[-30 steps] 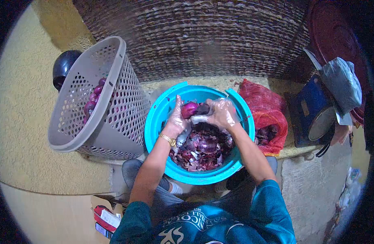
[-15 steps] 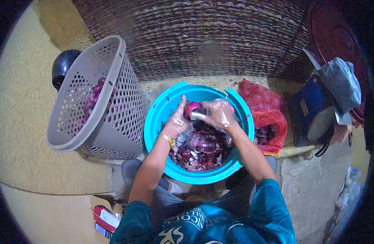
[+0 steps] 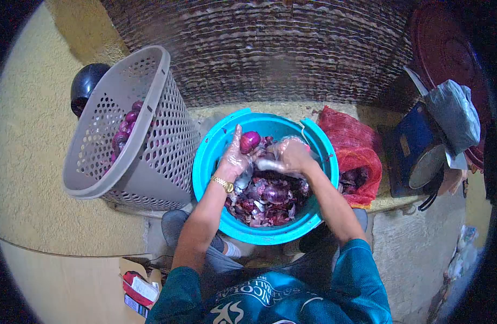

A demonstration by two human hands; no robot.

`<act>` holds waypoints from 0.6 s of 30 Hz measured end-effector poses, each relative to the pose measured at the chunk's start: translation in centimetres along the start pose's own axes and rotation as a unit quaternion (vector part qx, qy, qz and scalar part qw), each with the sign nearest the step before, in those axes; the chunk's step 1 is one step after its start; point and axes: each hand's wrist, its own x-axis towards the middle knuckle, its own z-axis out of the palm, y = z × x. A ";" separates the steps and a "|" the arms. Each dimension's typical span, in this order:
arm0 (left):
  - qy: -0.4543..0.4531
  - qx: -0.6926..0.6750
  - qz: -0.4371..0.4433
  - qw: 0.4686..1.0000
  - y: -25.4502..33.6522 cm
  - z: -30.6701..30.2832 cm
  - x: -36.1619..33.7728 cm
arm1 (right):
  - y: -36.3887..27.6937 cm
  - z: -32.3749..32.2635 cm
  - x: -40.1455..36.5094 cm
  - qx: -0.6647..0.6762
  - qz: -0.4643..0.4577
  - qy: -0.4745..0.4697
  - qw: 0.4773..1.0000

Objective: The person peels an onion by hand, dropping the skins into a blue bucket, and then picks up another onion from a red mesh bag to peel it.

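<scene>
Red onion (image 3: 250, 141): rounded, glossy, deep pink-purple; it is held above the far half of the blue tub.
Left hand (image 3: 234, 157): covered in thin clear plastic, with the onion gripped against its fingers; a gold watch (image 3: 223, 184) is worn at the wrist.
Right hand (image 3: 291, 153): likewise covered, the fingers curled beside the left; whether anything is pinched cannot be told.
Ledge (image 3: 386, 190): pale and rough; the basket and net bag are supported by it.
Backdrop: brown ridged sheets (image 3: 270, 59) are stacked behind the tub; a blue box-like item (image 3: 413, 143) is set at the right, with a grey plastic bag (image 3: 454, 116) above it.
Blue tub (image 3: 320, 137): round and wide, placed between the legs; loose purple skins (image 3: 259, 211) and a larger bulb (image 3: 276, 193) are contained.
Grey basket (image 3: 170, 135): perforated, tall; several shiny purple onions (image 3: 120, 139) are held inside.
Red net bag (image 3: 348, 129): its mouth is turned toward the person, and dark purple bulbs (image 3: 356, 177) are seen within.
</scene>
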 end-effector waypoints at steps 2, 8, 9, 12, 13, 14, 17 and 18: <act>-0.027 0.001 0.018 0.999 -0.3 0.1 -0.3 | 0.2 0.3 0.3 -0.005 0.041 0.024 0.999; -0.056 -0.028 0.032 0.998 -0.6 1.2 -1.5 | 1.0 0.7 0.5 -0.080 0.062 0.019 0.995; -0.043 -0.024 0.042 0.998 -0.7 1.4 -1.5 | 1.0 0.6 0.4 -0.082 0.046 0.026 0.995; -0.034 0.021 0.089 0.995 -1.0 1.7 -1.9 | 0.5 0.4 0.0 -0.062 0.033 0.063 0.995; -0.038 0.063 0.126 0.989 -1.0 1.8 -2.0 | 0.2 0.2 -0.1 -0.042 0.037 0.095 0.994; -0.039 0.063 0.126 0.989 -0.8 0.6 -0.9 | -0.1 -0.2 -0.2 -0.043 0.037 0.095 0.994; -0.157 0.053 0.103 0.981 -0.4 -2.5 1.6 | -0.9 -1.0 -0.3 -0.040 0.101 0.115 0.987; -0.158 0.067 0.086 0.982 -0.4 -1.3 0.3 | -1.0 -1.0 -0.3 -0.034 0.102 0.124 0.986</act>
